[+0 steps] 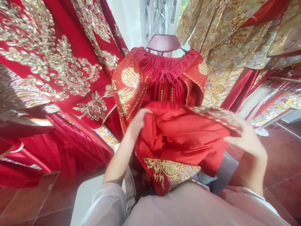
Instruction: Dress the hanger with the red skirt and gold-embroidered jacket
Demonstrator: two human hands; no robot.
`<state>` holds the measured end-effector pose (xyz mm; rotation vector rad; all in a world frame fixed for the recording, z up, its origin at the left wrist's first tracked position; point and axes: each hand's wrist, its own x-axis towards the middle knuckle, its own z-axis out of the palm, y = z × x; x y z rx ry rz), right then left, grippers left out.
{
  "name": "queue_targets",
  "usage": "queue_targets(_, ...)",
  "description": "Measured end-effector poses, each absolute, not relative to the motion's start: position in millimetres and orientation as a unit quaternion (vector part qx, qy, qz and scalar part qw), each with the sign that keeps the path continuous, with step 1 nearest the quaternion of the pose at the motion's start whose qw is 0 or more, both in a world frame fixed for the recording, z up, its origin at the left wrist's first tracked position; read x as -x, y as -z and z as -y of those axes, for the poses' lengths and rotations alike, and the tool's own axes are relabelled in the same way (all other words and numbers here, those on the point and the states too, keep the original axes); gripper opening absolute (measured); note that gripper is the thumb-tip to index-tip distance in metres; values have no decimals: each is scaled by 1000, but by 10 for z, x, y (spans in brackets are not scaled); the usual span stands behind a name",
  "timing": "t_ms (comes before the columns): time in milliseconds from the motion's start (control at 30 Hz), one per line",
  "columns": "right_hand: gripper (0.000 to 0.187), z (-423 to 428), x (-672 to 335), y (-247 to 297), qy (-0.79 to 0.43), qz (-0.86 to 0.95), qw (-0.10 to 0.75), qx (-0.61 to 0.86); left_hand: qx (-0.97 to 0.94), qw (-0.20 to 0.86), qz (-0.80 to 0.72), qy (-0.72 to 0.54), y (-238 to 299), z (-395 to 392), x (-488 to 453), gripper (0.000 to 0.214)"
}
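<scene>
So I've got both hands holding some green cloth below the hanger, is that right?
Not quite: the cloth is red, not green, as the head view shows. The left hand and right hand are both holding it below the hanger, as you say.

And here we go, my forearms (118, 158) angling forward, left hand (142, 117) curled inward, right hand (250, 135) blurred, thumb pointing inward below the fingers.
</scene>
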<state>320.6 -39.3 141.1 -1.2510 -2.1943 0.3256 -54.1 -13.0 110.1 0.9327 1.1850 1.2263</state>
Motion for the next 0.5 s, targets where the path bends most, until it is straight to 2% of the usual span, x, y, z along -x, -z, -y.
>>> queue_targets(67, 72, 294, -3110, -1269, -214, 844, 222, 439, -363, 561, -503, -548, -1339, 255, 663, 11)
queue_targets(167, 54, 210, -2736, -925, -376, 841, 87, 378, -341, 512, -471, -632, -1590, 569, 596, 19)
queue_targets(267, 38, 185, -2325, -624, -452, 832, 61, 318, -383, 448, -476, -653, -1646, 858, 408, 21)
queue_targets(367, 29, 58, -2161, -594, -420, 836, 132, 328, -435, 319, -539, -647, -1617, 994, 441, 17)
queue_targets(433, 28, -110, -2186, -751, -373, 815, 242, 373, -434, 158, -608, -646, -1608, 1042, 600, 15)
queue_targets(500, 28, -273, -2215, -1005, -344, 751, 385, 413, -415, 26, -675, -609, -1607, 1095, 760, 23)
